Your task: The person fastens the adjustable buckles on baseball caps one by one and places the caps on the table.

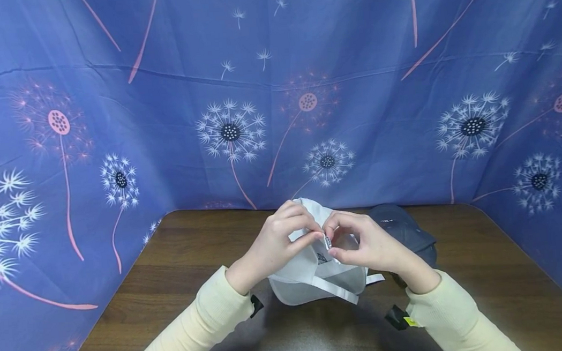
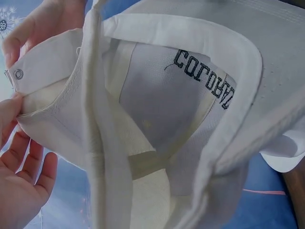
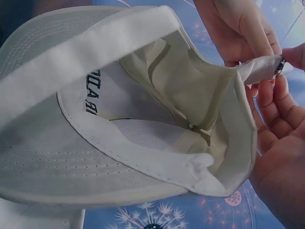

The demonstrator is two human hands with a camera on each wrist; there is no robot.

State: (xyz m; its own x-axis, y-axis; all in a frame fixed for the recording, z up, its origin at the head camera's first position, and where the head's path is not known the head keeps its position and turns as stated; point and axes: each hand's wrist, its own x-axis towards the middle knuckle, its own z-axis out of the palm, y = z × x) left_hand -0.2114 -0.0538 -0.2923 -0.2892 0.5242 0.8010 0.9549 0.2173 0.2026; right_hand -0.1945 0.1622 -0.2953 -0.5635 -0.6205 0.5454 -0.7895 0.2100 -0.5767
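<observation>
A white baseball cap (image 1: pixel 288 290) hangs between both hands above the table, its hollow inside facing the wrist cameras. Dark embroidered lettering (image 2: pixel 205 78) shows inside the crown. My left hand (image 1: pixel 285 239) pinches the cap's narrow back strap (image 3: pixel 257 70). The fingertips of my right hand (image 1: pixel 367 245) pinch a small metal buckle (image 1: pixel 328 242) at the strap's end. In the left wrist view, a metal eyelet (image 2: pixel 18 74) sits on the strap near the fingertips. A loose white band (image 3: pixel 95 47) crosses the brim. How far the strap runs through the buckle is hidden by fingers.
A dark grey cap (image 1: pixel 405 229) lies on the brown wooden table (image 1: pixel 180 267), behind the right forearm. Blue cloth (image 1: pixel 276 90) with dandelion prints hangs behind and on both sides of the table. Cuffs with dark wrist cameras (image 1: pixel 397 317) sit over the table's front area.
</observation>
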